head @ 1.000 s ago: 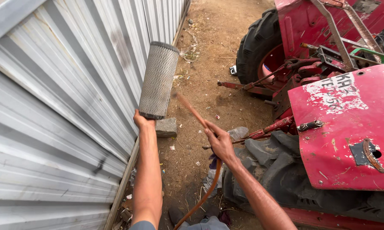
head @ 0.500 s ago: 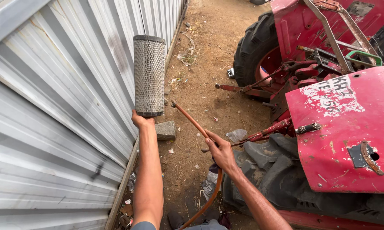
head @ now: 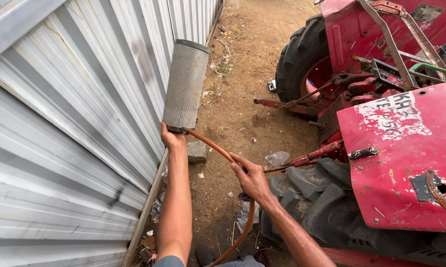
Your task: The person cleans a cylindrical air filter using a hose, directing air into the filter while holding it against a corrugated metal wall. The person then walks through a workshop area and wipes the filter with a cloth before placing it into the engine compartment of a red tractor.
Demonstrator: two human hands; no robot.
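My left hand (head: 172, 139) grips the bottom end of a grey perforated metal cylinder filter (head: 186, 84), held upright and tilted slightly right in front of the corrugated wall. My right hand (head: 251, 177) holds an orange hose (head: 218, 148). The hose's tip sits at the lower end of the filter, right by my left hand. The rest of the hose curves down past my right wrist toward the ground.
A corrugated grey metal wall (head: 74, 123) fills the left side. A red tractor (head: 396, 138) with a black tyre (head: 299, 62) stands on the right. Dirt ground (head: 242, 99) with litter, a small stone block (head: 196, 151) and scraps runs between them.
The filter has swung from upright to a slight rightward tilt. My right hand has brought the hose tip up to the filter's lower end.
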